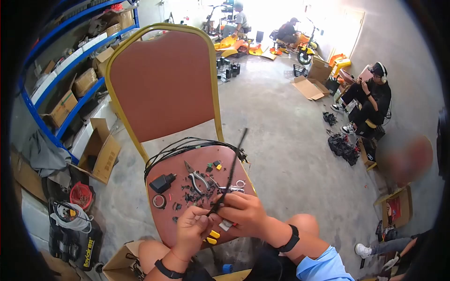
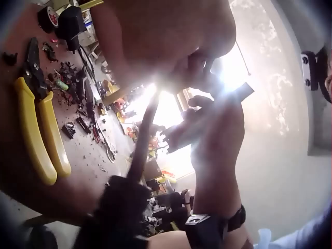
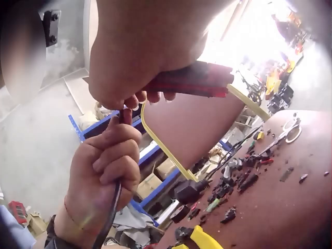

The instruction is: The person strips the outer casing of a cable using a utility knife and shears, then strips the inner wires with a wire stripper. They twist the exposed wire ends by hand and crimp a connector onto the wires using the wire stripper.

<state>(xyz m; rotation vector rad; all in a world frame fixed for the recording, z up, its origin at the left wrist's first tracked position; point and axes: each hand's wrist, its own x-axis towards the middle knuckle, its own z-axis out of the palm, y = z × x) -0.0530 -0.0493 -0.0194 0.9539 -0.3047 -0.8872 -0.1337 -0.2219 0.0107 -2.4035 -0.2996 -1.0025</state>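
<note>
While left grip [image 1: 190, 229] and right grip [image 1: 244, 213] pinch black cable [image 1: 234, 161], scraps [image 1: 192, 196] litter the chair seat [image 1: 172, 161] near blue shelving [image 1: 86, 99].

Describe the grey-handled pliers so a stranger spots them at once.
Find the big red-brown chair with the gold frame. On its seat in the head view, among small dark scraps, the pliers lie right of a boxy black plug. Their pale grey handles set them apart from the yellow-handled pair.
</note>
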